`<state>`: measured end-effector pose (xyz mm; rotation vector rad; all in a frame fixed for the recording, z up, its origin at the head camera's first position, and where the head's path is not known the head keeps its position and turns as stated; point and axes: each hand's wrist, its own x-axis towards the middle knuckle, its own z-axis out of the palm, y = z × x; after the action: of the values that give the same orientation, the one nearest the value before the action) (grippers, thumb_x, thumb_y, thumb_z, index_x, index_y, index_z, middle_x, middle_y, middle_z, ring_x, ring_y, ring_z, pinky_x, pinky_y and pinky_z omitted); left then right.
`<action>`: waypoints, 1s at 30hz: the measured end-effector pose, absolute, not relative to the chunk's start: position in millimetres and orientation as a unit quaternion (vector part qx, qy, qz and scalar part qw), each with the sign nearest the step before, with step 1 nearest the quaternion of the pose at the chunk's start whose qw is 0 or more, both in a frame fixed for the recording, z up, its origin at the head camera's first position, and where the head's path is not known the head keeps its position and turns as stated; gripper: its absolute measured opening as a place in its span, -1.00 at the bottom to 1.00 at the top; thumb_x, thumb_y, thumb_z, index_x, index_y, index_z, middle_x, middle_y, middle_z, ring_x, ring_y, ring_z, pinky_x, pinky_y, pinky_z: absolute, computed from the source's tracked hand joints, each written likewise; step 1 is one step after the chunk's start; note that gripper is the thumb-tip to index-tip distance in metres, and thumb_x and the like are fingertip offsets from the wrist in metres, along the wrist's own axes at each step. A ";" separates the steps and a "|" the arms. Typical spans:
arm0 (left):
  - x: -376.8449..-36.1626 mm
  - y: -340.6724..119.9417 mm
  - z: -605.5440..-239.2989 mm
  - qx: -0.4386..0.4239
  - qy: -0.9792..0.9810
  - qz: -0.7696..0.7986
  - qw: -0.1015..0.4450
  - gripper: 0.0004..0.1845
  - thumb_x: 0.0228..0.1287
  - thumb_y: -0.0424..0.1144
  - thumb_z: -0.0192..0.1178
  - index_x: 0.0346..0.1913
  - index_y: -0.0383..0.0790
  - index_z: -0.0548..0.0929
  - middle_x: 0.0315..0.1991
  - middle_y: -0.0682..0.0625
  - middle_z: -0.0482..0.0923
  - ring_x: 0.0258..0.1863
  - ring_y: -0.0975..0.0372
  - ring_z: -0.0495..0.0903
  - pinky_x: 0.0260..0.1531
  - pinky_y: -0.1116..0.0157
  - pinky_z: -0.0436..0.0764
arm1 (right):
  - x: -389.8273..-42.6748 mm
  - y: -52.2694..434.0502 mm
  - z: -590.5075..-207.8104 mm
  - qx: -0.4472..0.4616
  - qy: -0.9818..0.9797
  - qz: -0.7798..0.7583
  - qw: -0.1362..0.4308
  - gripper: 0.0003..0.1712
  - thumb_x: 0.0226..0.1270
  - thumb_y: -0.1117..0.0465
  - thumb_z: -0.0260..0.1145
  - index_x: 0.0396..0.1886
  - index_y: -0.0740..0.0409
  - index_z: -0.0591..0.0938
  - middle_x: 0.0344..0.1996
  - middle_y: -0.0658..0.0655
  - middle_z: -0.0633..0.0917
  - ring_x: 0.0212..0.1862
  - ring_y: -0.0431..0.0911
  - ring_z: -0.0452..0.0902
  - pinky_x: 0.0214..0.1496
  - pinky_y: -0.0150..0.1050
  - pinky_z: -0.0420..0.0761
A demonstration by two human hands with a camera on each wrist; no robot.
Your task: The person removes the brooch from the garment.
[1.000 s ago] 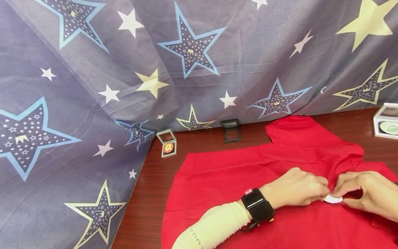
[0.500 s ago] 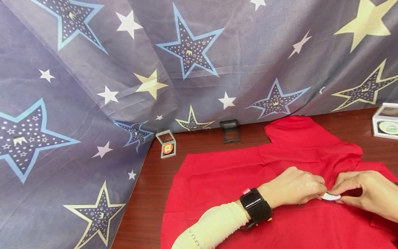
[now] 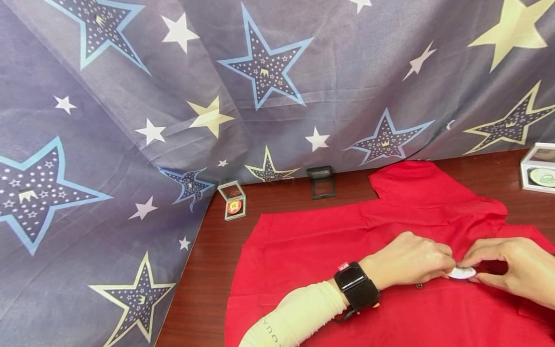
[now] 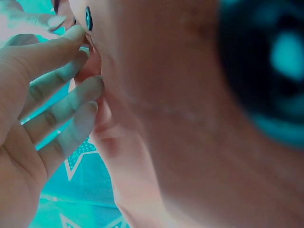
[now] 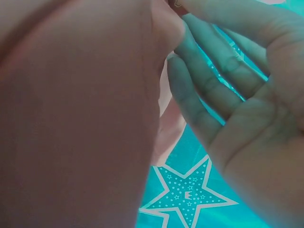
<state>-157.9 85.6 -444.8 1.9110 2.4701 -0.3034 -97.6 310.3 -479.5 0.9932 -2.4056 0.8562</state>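
Since a second ago almost nothing has shifted: your two hands stay huddled over the same spot, and the badge between them has only tipped a touch flatter.

Behind everything hangs the star-printed backdrop [image 3: 269, 96], draped down onto the dark wooden table [image 3: 208, 270]. Spread across that table is the red garment [image 3: 312, 250], lying mostly flat, its collar end towards the backdrop.

Your left hand [image 3: 409, 262] rests on the red cloth with its fingers curled together, fingertips pinching the near edge of the small white round badge [image 3: 461, 273]. Your right hand [image 3: 513, 267] meets it from the other side, thumb and forefinger pinching the same badge, which sits right against the cloth, near the garment's right side.

Well apart along the backdrop stand a clear case with an orange badge [image 3: 234, 201], an empty black case [image 3: 322, 182] and, at the right edge, a white case [image 3: 539, 167].
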 end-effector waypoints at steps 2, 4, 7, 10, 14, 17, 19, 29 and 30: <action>-158.1 85.4 -445.3 0.610 0.787 -0.093 -0.001 -0.92 0.49 0.04 0.21 -0.18 0.38 0.68 -0.21 0.44 0.53 -0.23 0.58 0.57 -0.40 0.47 0.50 | -97.0 310.4 -479.0 0.349 -0.863 0.305 0.201 -0.57 0.32 -0.42 0.14 -0.30 -0.32 0.74 -0.37 -0.38 0.66 -0.26 -0.60 0.47 -0.26 -0.66 0.43; -158.5 85.2 -445.5 0.611 0.787 -0.090 -0.004 -0.93 0.48 0.05 0.21 -0.18 0.38 0.68 -0.20 0.44 0.54 -0.23 0.58 0.58 -0.40 0.47 0.50 | -97.0 309.8 -478.5 0.344 -0.866 0.300 0.205 -0.59 0.32 -0.44 0.12 -0.33 -0.34 0.69 -0.39 -0.41 0.63 -0.30 -0.60 0.46 -0.29 -0.65 0.42; -159.3 85.0 -445.2 0.613 0.786 -0.085 -0.007 -0.95 0.47 0.05 0.22 -0.16 0.38 0.68 -0.19 0.44 0.55 -0.24 0.58 0.57 -0.41 0.47 0.50 | -97.6 309.6 -478.4 0.349 -0.865 0.292 0.213 -0.62 0.36 -0.44 0.07 -0.38 -0.40 0.63 -0.40 -0.42 0.61 -0.29 -0.61 0.43 -0.32 -0.62 0.41; -160.2 84.1 -444.7 0.612 0.787 -0.076 -0.006 -0.96 0.46 0.07 0.23 -0.15 0.38 0.67 -0.16 0.46 0.56 -0.26 0.58 0.55 -0.42 0.47 0.48 | -98.6 309.6 -477.2 0.360 -0.863 0.283 0.216 -0.72 0.34 -0.40 0.25 -0.42 -0.44 0.62 -0.38 -0.41 0.63 -0.24 -0.63 0.41 -0.31 -0.60 0.40; -161.5 81.6 -444.0 0.607 0.792 -0.068 -0.004 -0.95 0.43 0.11 0.25 -0.14 0.37 0.68 -0.13 0.48 0.56 -0.29 0.58 0.52 -0.44 0.47 0.46 | -99.2 308.6 -474.8 0.361 -0.862 0.281 0.217 -0.79 0.28 -0.31 0.40 -0.43 -0.45 0.63 -0.38 -0.41 0.63 -0.24 -0.63 0.41 -0.32 -0.60 0.40; -162.7 79.7 -444.1 0.602 0.796 -0.069 -0.003 -0.91 0.42 0.14 0.25 -0.11 0.38 0.69 -0.13 0.49 0.57 -0.28 0.59 0.54 -0.42 0.47 0.47 | -98.7 306.5 -472.7 0.356 -0.863 0.280 0.224 -0.72 0.40 -0.37 0.19 -0.43 -0.45 0.62 -0.40 -0.42 0.62 -0.27 -0.63 0.40 -0.34 -0.59 0.40; -163.2 78.7 -444.2 0.599 0.797 -0.069 -0.002 -0.90 0.42 0.15 0.25 -0.10 0.39 0.70 -0.13 0.48 0.57 -0.27 0.60 0.55 -0.42 0.47 0.48 | -98.1 305.2 -471.5 0.353 -0.863 0.280 0.227 -0.63 0.42 -0.40 0.04 -0.43 -0.45 0.62 -0.40 -0.42 0.61 -0.28 -0.63 0.39 -0.35 -0.59 0.39; -165.3 75.4 -445.3 0.589 0.804 -0.076 0.005 -0.92 0.42 0.15 0.24 -0.15 0.37 0.69 -0.16 0.45 0.57 -0.22 0.57 0.59 -0.43 0.45 0.49 | -95.3 304.5 -465.3 0.353 -0.859 0.286 0.235 -0.61 0.41 -0.41 0.07 -0.43 -0.42 0.65 -0.39 -0.39 0.64 -0.23 -0.63 0.42 -0.30 -0.61 0.40; -165.4 74.7 -445.4 0.589 0.805 -0.076 0.005 -0.92 0.42 0.15 0.24 -0.15 0.37 0.69 -0.16 0.45 0.57 -0.22 0.57 0.59 -0.44 0.45 0.49 | -94.9 304.4 -464.5 0.353 -0.859 0.287 0.236 -0.61 0.41 -0.41 0.07 -0.43 -0.42 0.66 -0.39 -0.39 0.64 -0.22 -0.63 0.42 -0.30 -0.61 0.40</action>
<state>-165.4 74.7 -445.4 1.8439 2.5206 -0.2373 -94.9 304.4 -464.5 0.9669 -2.3553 0.7864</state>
